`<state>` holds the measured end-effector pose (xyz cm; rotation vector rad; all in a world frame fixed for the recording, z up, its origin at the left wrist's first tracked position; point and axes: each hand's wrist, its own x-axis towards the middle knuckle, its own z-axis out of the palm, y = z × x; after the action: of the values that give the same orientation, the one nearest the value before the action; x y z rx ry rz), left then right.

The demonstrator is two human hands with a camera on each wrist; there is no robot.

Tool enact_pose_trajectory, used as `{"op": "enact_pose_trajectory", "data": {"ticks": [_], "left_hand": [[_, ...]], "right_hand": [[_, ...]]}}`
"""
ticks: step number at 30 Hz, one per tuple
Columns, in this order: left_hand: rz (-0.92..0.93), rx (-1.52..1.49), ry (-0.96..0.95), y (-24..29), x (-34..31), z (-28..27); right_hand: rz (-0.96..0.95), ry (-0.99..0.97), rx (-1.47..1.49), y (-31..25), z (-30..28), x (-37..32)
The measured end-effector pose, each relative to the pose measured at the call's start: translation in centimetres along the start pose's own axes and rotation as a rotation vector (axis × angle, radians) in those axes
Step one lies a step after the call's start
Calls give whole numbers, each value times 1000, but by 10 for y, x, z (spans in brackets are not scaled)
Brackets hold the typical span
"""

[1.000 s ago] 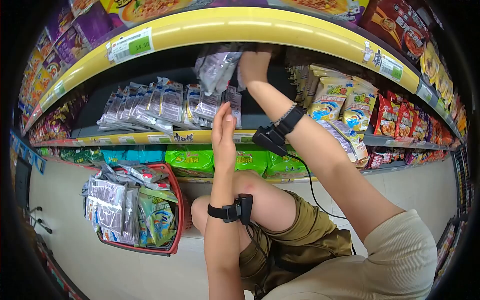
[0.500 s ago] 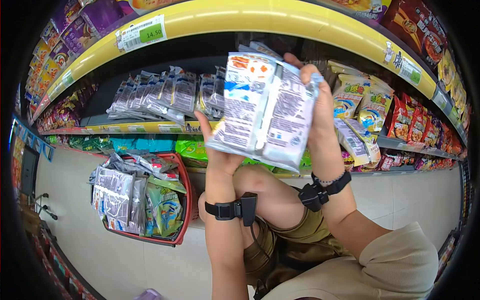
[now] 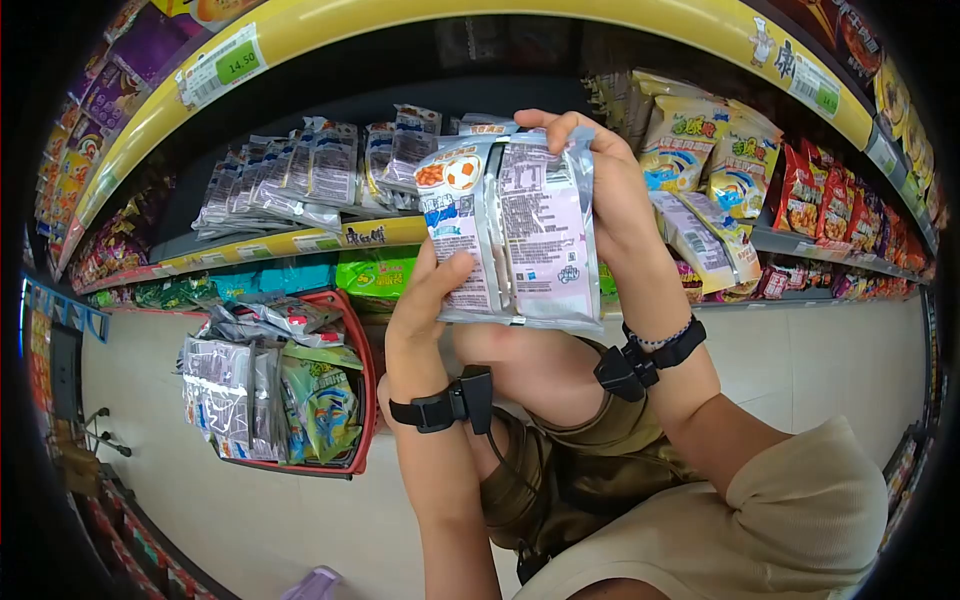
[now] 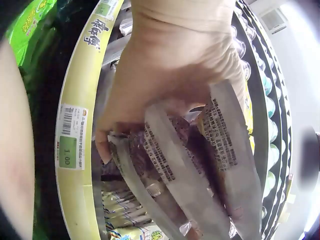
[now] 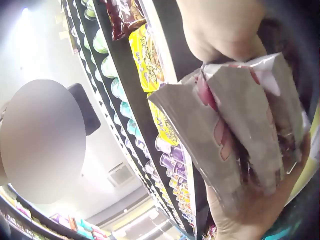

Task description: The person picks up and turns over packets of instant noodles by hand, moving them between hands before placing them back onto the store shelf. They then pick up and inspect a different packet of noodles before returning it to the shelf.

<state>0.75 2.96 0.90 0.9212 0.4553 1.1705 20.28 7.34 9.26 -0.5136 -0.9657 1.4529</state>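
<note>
Both hands hold a small stack of silver-and-lilac snack packets (image 3: pixel 545 235) in front of the shelf, their printed backs facing up in the head view. My left hand (image 3: pixel 415 300) grips the lower left edge, its thumb lying over the top packet. At the upper right corner, my right hand (image 3: pixel 620 190) grips the stack with its fingers bent over the edge. Three packets (image 4: pixel 187 170) show side by side in the left wrist view, beneath the left hand (image 4: pixel 172 65). Edge-on packets (image 5: pixel 245 110) appear between both hands in the right wrist view.
A red basket (image 3: pixel 370 410) full of similar packets and green ones stands on the floor at left. Matching packets (image 3: pixel 330 165) line the shelf behind, with yellow bags (image 3: pixel 690 140) and red bags (image 3: pixel 800 195) to the right. The yellow shelf edge (image 3: pixel 480 30) curves overhead.
My right hand has brought packets out from the shelf toward my body. The left hand, earlier free and raised, now grips their left side with its thumb on top.
</note>
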Motion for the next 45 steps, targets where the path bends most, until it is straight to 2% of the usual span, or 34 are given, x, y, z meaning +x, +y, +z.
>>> {"op": "enact_pose_trajectory", "data": {"ticks": [1,5,15,19,21,22,23,25,27,28,29,31,33,35,36,37,39,41,43,44,45], "left_hand": [[-55,43,88,3,-1,4],[-42,78,131,8,-1,14],[-72,65,189,10,4,22],[-78,98,138,16,8,27],[-47,124,153,17,9,29],[-14,119,171,16,10,29],[17,113,187,15,11,29],[32,125,196,14,18,29],[186,102,300,8,28,31],[271,137,299,6,34,32],[277,138,297,5,38,33],[421,383,312,2,44,35],[445,351,307,-3,47,30],[442,-46,234,-4,48,26],[549,-22,212,-5,51,26],[556,-19,213,-5,52,28],[553,162,248,-3,52,32],[586,218,244,-8,56,33],[585,310,292,-12,60,31],[582,297,265,-12,63,29],[584,299,268,-13,65,27]], "right_hand": [[26,8,7,1,-1,1],[57,12,38,2,-4,2],[100,65,106,8,-11,5],[98,0,49,4,-7,2],[26,136,-96,4,-1,-2],[20,119,-130,6,-6,-2],[22,108,-126,9,-11,-2],[-12,262,-32,13,-20,-4],[-30,282,-115,16,-25,-14],[-144,176,-327,21,-29,-18],[-259,69,-538,20,-23,-23],[-274,9,-750,25,-14,-29],[-120,38,-678,22,-13,-26],[-60,101,-563,23,-25,-14],[6,167,-448,25,-31,-8],[3,161,-447,26,-32,-4],[124,257,-159,28,-35,4],[152,255,-187,41,-42,11],[93,233,-416,49,-49,18],[118,213,-638,47,-50,20],[119,210,-637,52,-59,25]]}}
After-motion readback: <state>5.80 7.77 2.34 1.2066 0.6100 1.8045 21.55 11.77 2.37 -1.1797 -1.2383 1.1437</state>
